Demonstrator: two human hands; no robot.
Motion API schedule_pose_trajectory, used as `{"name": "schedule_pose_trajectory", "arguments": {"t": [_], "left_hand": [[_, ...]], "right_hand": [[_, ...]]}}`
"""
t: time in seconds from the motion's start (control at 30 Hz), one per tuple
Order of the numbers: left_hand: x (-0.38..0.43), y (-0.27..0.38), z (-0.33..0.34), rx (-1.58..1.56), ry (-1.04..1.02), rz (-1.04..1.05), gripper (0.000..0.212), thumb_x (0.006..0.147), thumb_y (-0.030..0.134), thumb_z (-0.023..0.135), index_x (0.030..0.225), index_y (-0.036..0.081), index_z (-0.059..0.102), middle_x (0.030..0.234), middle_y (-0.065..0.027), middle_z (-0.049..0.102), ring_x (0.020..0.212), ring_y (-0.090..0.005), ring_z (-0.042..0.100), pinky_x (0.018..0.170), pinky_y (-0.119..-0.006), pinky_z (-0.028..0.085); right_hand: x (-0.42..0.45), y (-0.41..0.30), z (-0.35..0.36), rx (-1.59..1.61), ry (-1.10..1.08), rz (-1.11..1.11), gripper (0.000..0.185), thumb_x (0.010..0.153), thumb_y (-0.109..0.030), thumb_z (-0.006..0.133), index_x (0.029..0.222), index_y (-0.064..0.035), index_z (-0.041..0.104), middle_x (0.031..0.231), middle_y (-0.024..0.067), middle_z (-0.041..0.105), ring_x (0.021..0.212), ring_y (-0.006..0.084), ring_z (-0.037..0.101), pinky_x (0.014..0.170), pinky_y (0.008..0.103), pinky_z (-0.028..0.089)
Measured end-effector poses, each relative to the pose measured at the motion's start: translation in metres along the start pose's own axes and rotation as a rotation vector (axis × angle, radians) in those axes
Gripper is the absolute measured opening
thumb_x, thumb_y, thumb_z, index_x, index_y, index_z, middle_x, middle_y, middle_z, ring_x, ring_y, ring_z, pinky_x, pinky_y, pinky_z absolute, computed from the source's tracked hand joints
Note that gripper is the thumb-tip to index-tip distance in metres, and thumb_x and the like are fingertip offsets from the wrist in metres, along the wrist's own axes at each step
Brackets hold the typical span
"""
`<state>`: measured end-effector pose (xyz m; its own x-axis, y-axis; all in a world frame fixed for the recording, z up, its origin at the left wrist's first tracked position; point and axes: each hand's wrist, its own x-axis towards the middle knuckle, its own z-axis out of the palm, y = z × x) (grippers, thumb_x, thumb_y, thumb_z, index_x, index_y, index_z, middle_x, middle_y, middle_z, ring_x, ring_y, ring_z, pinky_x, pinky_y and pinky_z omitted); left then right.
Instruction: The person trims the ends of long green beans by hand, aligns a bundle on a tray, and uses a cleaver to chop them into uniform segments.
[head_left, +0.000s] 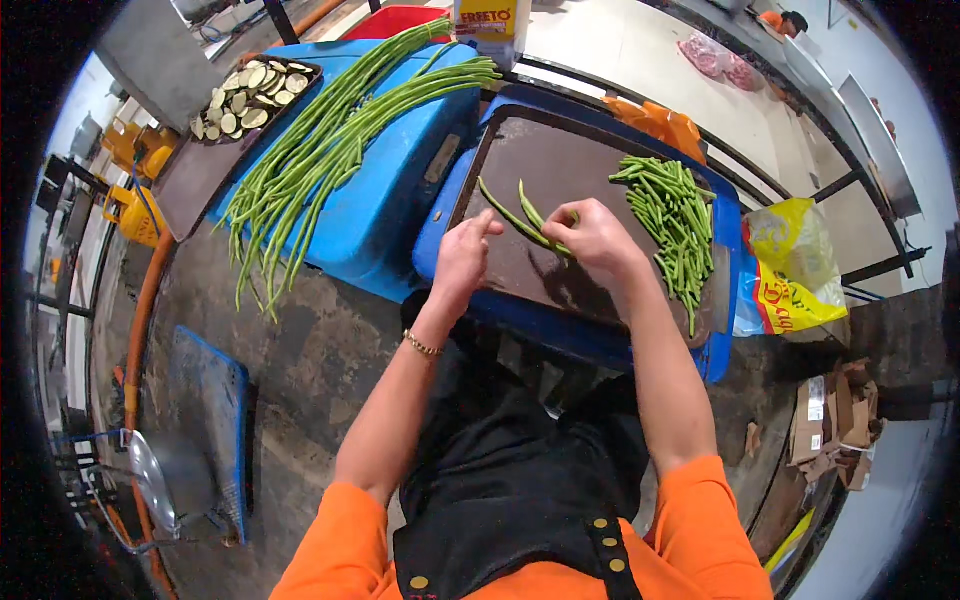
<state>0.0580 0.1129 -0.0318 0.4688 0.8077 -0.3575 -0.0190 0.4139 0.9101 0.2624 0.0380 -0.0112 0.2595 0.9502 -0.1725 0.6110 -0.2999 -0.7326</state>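
Observation:
My right hand (596, 232) pinches long green beans (525, 225) over a dark baking tray (540, 150). Two lengths of bean stick out from its fingers towards the left, one curving close by my left hand (466, 251). The fingers of that left hand are loosely bent and a little apart, with nothing visible between them, above the tray's left edge. On the tray's right side lies a heap of short-cut green beans (671, 225). A bundle of uncut long beans (322, 150) drapes over a blue plastic container (390, 202) to the left.
Sliced eggplant (255, 94) lies on another tray (199, 176) at upper left. Beneath my tray is a blue plastic lid or bin (724, 300). A printed plastic bag (795, 270) is at its right. A blue crate (214, 405), metal pot (169, 480) and torn cardboard (832, 420) flank me.

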Motion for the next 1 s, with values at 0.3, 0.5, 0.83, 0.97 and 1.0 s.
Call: {"name": "schedule_pose_trajectory", "arguments": {"t": [0.3, 0.5, 0.83, 0.97, 1.0], "left_hand": [[-0.022, 0.002, 0.036, 0.081, -0.259, 0.165, 0.037, 0.098, 0.038, 0.066, 0.091, 0.003, 0.074, 0.065, 0.0038, 0.059, 0.049, -0.0009, 0.043, 0.043, -0.02, 0.029], [-0.028, -0.003, 0.042, 0.118, -0.279, 0.199, 0.031, 0.097, 0.032, 0.068, 0.091, 0.002, 0.074, 0.069, 0.002, 0.065, 0.056, -0.0009, 0.048, 0.047, -0.02, 0.033], [-0.06, -0.039, 0.053, 0.088, 0.162, 0.751, 0.017, 0.096, 0.015, 0.07, 0.091, 0.0, 0.072, 0.073, 0.0042, 0.062, 0.065, -0.0008, 0.05, 0.055, -0.02, 0.039], [-0.058, -0.024, 0.015, -0.467, 0.057, 0.207, 0.035, 0.104, 0.03, 0.049, 0.075, 0.011, 0.048, 0.064, 0.0012, 0.044, 0.055, -0.0116, 0.045, 0.049, -0.027, 0.035], [-0.051, -0.024, 0.006, -0.564, 0.005, 0.095, 0.032, 0.102, 0.028, 0.042, 0.074, 0.013, 0.043, 0.066, -0.0017, 0.044, 0.057, -0.0151, 0.046, 0.051, -0.029, 0.037]], "right_hand": [[-0.061, -0.01, -0.002, 0.966, -0.329, 0.134, 0.019, 0.093, -0.023, 0.065, 0.09, -0.0043, 0.067, 0.068, -0.0056, 0.055, 0.049, 0.0033, 0.04, 0.044, 0.0242, 0.029], [-0.063, 0.0, 0.009, 0.898, -0.233, 0.112, 0.02, 0.092, -0.017, 0.06, 0.078, -0.0038, 0.067, 0.065, -0.0041, 0.055, 0.05, 0.0044, 0.042, 0.044, 0.025, 0.031], [-0.057, 0.0, 0.041, 0.936, 0.16, 0.19, 0.027, 0.094, -0.017, 0.052, 0.071, -0.005, 0.061, 0.061, -0.001, 0.053, 0.049, 0.0077, 0.046, 0.043, 0.0275, 0.035], [-0.033, 0.023, 0.017, 0.95, 0.205, 0.296, 0.026, 0.094, -0.025, 0.054, 0.08, -0.0056, 0.065, 0.068, 0.0075, 0.061, 0.056, 0.0159, 0.058, 0.048, 0.0335, 0.045], [-0.022, 0.022, 0.019, 0.947, 0.2, 0.295, 0.026, 0.094, -0.025, 0.054, 0.08, -0.0056, 0.065, 0.068, 0.0075, 0.061, 0.056, 0.0159, 0.058, 0.048, 0.0335, 0.045]]}}
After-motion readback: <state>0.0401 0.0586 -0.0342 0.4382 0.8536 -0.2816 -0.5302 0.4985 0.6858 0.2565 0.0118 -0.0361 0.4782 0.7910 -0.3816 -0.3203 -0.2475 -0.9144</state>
